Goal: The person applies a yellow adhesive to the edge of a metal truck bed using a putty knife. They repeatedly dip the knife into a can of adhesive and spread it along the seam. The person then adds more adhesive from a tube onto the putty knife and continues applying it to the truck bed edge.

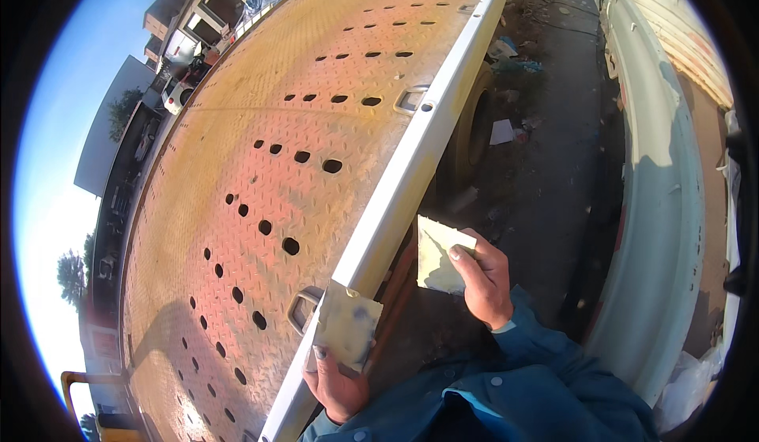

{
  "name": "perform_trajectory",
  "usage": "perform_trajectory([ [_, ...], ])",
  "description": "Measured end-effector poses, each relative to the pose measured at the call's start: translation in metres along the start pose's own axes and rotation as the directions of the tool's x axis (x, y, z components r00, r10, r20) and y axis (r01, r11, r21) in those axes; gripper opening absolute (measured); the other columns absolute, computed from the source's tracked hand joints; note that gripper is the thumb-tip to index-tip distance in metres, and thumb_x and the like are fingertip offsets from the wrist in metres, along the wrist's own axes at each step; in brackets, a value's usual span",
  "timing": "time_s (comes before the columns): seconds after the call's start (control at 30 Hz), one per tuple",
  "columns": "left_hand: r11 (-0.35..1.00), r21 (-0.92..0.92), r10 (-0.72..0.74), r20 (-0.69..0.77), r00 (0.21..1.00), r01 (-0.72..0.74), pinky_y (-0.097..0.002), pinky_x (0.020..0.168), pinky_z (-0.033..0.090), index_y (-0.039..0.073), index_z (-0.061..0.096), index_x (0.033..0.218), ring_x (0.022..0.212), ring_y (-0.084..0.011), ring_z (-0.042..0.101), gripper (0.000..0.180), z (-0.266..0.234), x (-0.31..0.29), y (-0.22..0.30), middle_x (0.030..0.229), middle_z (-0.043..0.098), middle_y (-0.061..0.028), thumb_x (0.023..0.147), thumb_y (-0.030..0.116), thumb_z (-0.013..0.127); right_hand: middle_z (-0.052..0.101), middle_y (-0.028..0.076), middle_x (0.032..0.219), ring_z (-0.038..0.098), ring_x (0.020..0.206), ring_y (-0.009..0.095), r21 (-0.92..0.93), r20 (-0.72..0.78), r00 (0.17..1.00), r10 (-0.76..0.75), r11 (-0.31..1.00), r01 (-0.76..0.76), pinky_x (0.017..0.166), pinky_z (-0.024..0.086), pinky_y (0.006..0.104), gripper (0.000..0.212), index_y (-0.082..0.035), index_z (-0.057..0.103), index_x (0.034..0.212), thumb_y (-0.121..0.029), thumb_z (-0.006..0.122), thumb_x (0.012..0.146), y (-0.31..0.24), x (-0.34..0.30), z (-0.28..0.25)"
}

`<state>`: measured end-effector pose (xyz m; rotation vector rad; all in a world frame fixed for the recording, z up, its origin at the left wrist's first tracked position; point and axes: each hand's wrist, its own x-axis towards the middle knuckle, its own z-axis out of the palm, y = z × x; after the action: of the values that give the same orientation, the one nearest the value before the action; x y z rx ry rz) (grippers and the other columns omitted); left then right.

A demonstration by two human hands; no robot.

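My left hand (341,393) is closed on a thin, greyish square putty board (348,325) smeared with pale paste, its thumb pressed on the lower edge. That board overlaps the white side rail (415,151) of a flatbed; I cannot tell whether it touches the rail. To the right, my right hand (490,288) pinches a pale yellow square putty spreader (437,254), the thumb lying on its face. Pale paste covers part of the spreader. The spreader is held apart from the rail, over the gap beside the bed.
The flatbed's orange-yellow tread plate (237,141) has rows of oval holes and metal tie-down loops (303,310). Beneath the rail sits a tyre (477,114). Litter lies on the dark ground (545,205). A pale metal vehicle side (664,173) runs along the right.
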<state>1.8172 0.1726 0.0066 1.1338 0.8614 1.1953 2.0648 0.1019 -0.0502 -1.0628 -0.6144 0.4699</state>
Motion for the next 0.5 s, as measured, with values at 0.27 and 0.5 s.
perform_trajectory([
  [0.27, 0.978, -0.023, 0.201, 0.345, 0.917, -0.206, -0.0593, 0.111, 0.062, -0.01, 0.057, 0.157, 0.135, -0.0381, 0.072, 0.06, 0.12, 0.054, -0.038, 0.151, 0.069, -0.0232, 0.123, 0.04, 0.055, 0.069, -0.001, 0.094, 0.054, 0.085, 0.004, 0.131, 0.085, 0.987, 0.137, 0.98, -0.147, 0.075, 0.045, 0.0252, 0.021, 0.004, 0.077, 0.12, -0.01, 0.063, 0.112, -0.03, 0.063, -0.039],
  [0.5, 0.978, -0.068, 0.211, 0.359, 0.909, -0.2, -0.0444, 0.121, 0.05, -0.015, 0.062, 0.155, 0.135, -0.0332, 0.069, 0.055, 0.149, 0.059, -0.063, 0.147, 0.072, -0.0245, 0.12, 0.028, 0.064, 0.067, -0.002, 0.094, 0.052, 0.085, 0.003, 0.157, 0.05, 0.987, 0.15, 0.975, -0.156, 0.075, 0.043, 0.0244, 0.021, 0.005, 0.076, 0.122, -0.006, 0.062, 0.111, -0.027, 0.082, -0.056],
])
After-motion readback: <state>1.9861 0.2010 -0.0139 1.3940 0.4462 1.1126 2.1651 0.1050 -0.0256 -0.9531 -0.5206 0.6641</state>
